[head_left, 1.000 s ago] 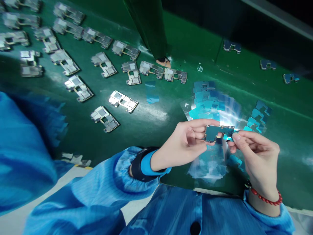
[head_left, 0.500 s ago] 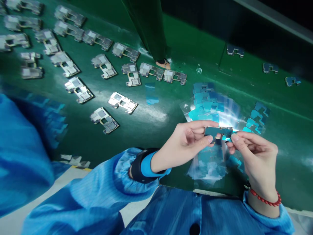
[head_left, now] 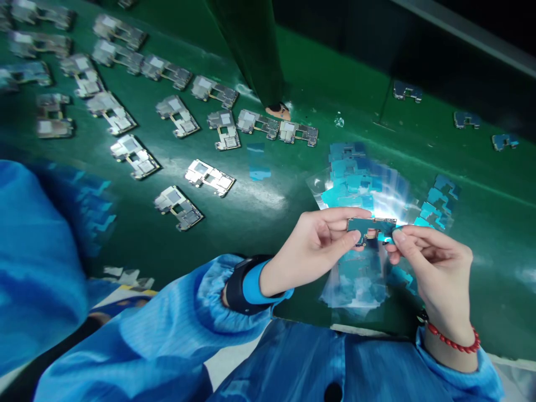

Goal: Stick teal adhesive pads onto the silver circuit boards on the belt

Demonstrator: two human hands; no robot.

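My left hand (head_left: 312,245) is closed on the left end of a small phone circuit board (head_left: 368,224), thumb in front and fingers behind and along its top edge. The board is upright, its dark bluish face toward me, with a notch low in the middle. At its right end my right hand (head_left: 439,271) pinches with thumb and index finger. A bright blue film piece (head_left: 384,237) shows beside those fingertips on the board's lower right; its hidden end leaves unclear how it is gripped. Below and behind the hands lie clear sheets (head_left: 355,279) with blue film cutouts (head_left: 347,181).
Several silvery circuit boards (head_left: 209,177) lie across the green mat (head_left: 259,234) on the left. More blue cutouts (head_left: 438,201) are at the right, with darker boards (head_left: 407,91) farther back. A dark green post (head_left: 255,50) stands at the back; another person's blue sleeve (head_left: 37,268) is at left.
Both hands and the board have shifted slightly left in view, with the grip unchanged. A dark shape now shows below the blue sleeve at lower left.
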